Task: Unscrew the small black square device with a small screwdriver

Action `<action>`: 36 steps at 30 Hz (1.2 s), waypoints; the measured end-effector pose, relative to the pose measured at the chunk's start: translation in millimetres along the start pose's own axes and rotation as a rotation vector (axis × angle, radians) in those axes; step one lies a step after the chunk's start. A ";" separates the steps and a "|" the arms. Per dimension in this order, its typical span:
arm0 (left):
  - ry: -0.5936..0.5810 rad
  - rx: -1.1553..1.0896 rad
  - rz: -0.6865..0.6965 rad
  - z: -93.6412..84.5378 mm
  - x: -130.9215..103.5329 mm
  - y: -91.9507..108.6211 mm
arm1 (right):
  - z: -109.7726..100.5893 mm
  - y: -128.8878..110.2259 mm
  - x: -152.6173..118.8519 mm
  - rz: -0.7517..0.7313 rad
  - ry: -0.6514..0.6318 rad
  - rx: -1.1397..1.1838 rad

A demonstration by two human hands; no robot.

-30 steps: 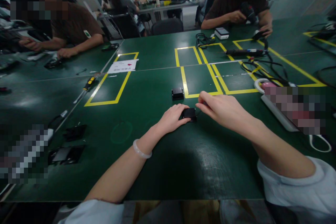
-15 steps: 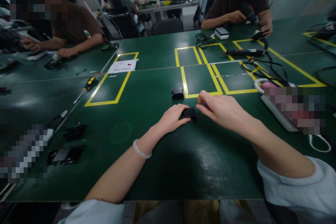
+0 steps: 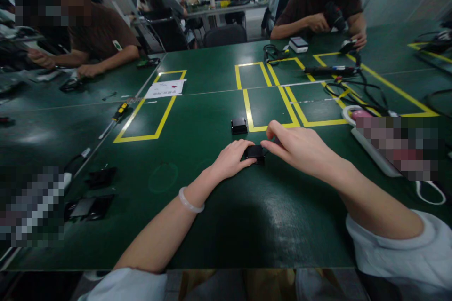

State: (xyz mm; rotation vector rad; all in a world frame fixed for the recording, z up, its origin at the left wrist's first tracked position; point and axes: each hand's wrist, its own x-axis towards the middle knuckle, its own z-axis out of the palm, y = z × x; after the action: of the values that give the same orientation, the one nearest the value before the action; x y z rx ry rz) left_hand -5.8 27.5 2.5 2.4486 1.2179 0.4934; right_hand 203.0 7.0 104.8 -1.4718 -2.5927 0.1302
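Observation:
My left hand (image 3: 235,158) grips a small black box-shaped part (image 3: 254,152) on the green table, thumb on the near side and fingers on the far side. Close to the part's right end, my right hand (image 3: 287,143) is closed in a pinch. A thin dark line, perhaps a wire or a slim tool, runs from the part toward those fingertips; what they hold is mostly hidden. A second black box-shaped part (image 3: 239,125) lies just beyond my left hand, touched by neither hand.
Flat black pieces (image 3: 90,208) lie at the left, with a yellow-black screwdriver (image 3: 120,112) farther back. Yellow tape (image 3: 137,140) marks rectangles on the table (image 3: 197,117). A black cable (image 3: 370,91) coils at the right. Two people in brown shirts work across the table.
My right fingertips have shifted very slightly left toward the part. My left hand and both black parts stay where they were.

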 end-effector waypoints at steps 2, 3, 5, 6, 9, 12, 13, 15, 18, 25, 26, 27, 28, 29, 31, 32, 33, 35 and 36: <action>0.001 0.002 0.002 0.0 -0.1 0.1 | 0.9 0.1 0.6 0.014 -0.003 -0.028; 0.002 0.006 0.004 -0.1 -0.1 0.2 | 1.3 0.3 0.8 0.017 -0.002 -0.038; 0.001 0.013 0.007 -0.4 -0.2 0.6 | 1.9 1.1 1.0 0.012 0.005 -0.042; 0.001 0.015 0.008 -0.6 -0.2 0.8 | 2.0 1.5 1.0 0.006 0.009 -0.038; 0.001 0.017 0.007 -1.1 -0.2 1.3 | 1.6 2.8 0.4 -0.011 0.014 -0.013; 0.003 0.016 0.004 -1.2 -0.3 1.4 | 1.0 3.0 -0.1 -0.008 0.023 0.006; 0.001 0.016 0.001 -1.1 -0.2 1.3 | 0.9 2.8 -0.1 -0.007 0.027 0.008; -0.003 0.016 -0.004 -0.8 -0.1 1.1 | 0.7 2.0 -0.1 -0.004 0.032 0.007; -0.004 0.018 0.004 -0.3 0.2 0.6 | 0.8 0.8 0.1 0.006 0.019 0.000; 0.001 0.024 0.014 0.8 0.2 -0.5 | 2.8 2.9 0.5 0.000 0.002 -0.023; 0.003 0.022 0.014 0.9 0.1 -0.6 | 2.7 2.9 0.4 -0.006 0.005 -0.012; 0.002 0.019 0.013 0.9 0.1 -0.8 | 2.5 2.7 0.2 -0.012 0.010 -0.001; 0.002 0.016 0.012 0.9 0.0 -0.9 | 2.1 2.3 0.0 -0.014 0.015 0.008; 0.001 0.014 0.010 0.9 0.0 -1.0 | 1.6 1.8 -0.3 -0.015 0.020 0.014; 0.000 0.010 0.007 0.8 0.1 -1.0 | 0.7 0.8 -0.5 -0.013 0.025 0.020; 0.000 0.009 0.006 0.7 0.1 -1.0 | 0.4 0.4 -0.5 -0.011 0.024 0.018; 0.000 0.008 0.006 0.6 0.1 -0.9 | 0.2 0.1 -0.3 -0.008 0.019 0.014; -0.001 0.008 0.006 0.3 0.1 -0.5 | 0.2 0.1 0.3 0.002 0.003 -0.003; -0.002 0.009 0.006 0.1 0.0 -0.3 | 0.4 0.3 0.7 0.006 -0.005 -0.013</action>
State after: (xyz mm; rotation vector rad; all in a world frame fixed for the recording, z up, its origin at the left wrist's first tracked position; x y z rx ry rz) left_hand -6.0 27.7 2.3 2.4600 1.2148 0.4877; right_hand 202.8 7.7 104.4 -1.4858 -2.5975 0.1179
